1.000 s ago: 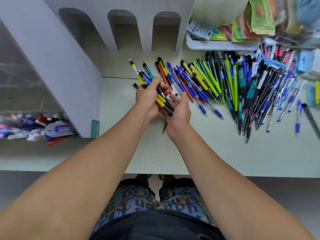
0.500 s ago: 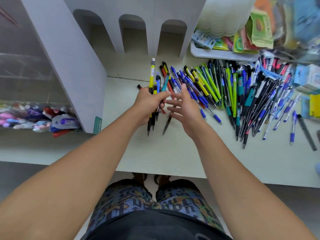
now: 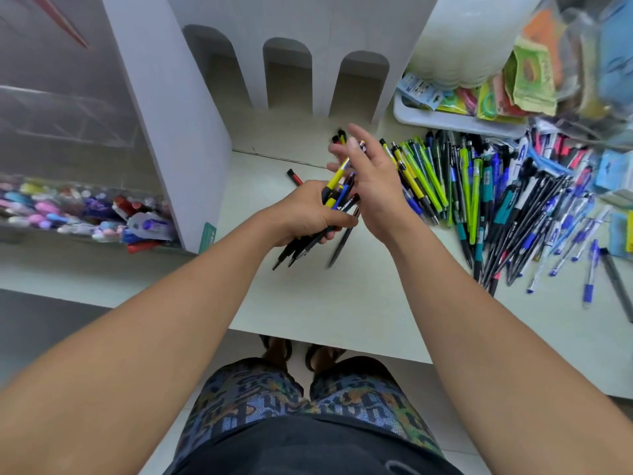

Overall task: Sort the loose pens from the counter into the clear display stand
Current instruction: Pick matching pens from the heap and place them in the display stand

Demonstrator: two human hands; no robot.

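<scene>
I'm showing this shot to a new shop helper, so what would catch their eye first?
Most likely the big spread of loose pens in yellow, green, teal, black and blue, fanned across the right side of the pale counter. Next, at the centre, the left hand grips a mixed bundle of pens while the right hand hovers open beside it. Far left, a clear bin of pastel items stands out.

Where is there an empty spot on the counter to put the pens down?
Bare counter lies along the near edge, between the white cabinet side and the pen pile. The right is crowded. The left hand grips a bunch of pens.
</scene>
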